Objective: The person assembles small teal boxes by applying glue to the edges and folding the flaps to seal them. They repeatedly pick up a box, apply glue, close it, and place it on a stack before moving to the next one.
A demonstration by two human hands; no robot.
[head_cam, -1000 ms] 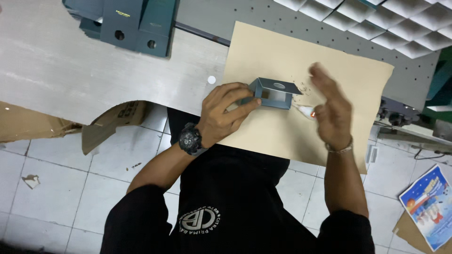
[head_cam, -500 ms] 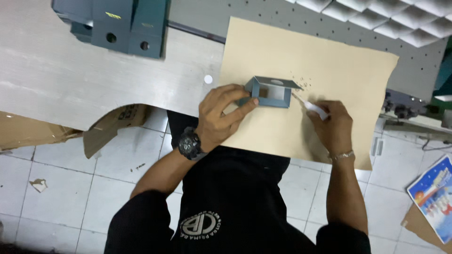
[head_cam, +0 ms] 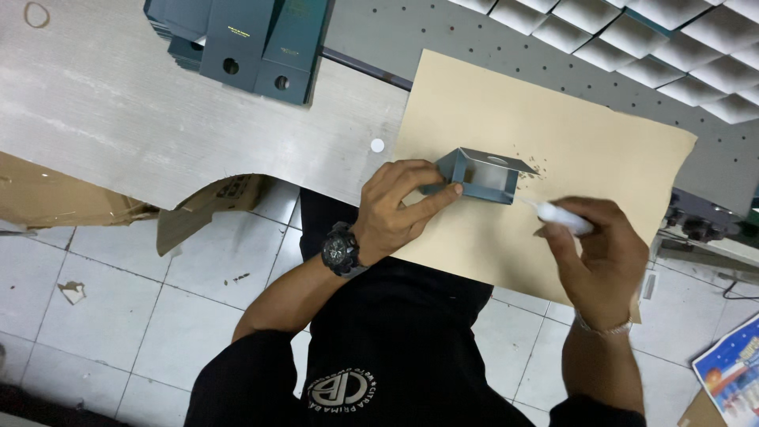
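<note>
This looks like a small packaging or box-assembly workshop. A worn grey worktable point(head_cam: 118, 119) carries a stack of flat dark blue-grey cartons point(head_cam: 245, 39) with round punched holes, and a tan paper sheet point(head_cam: 585, 142) serves as a work mat, while white cell dividers point(head_cam: 680, 39) stand in rows beyond a perforated metal surface point(head_cam: 411, 39). Torn brown cardboard point(head_cam: 47, 198) hangs under the table edge over a scuffed white tile floor point(head_cam: 118, 300) strewn with paper scraps.
</note>
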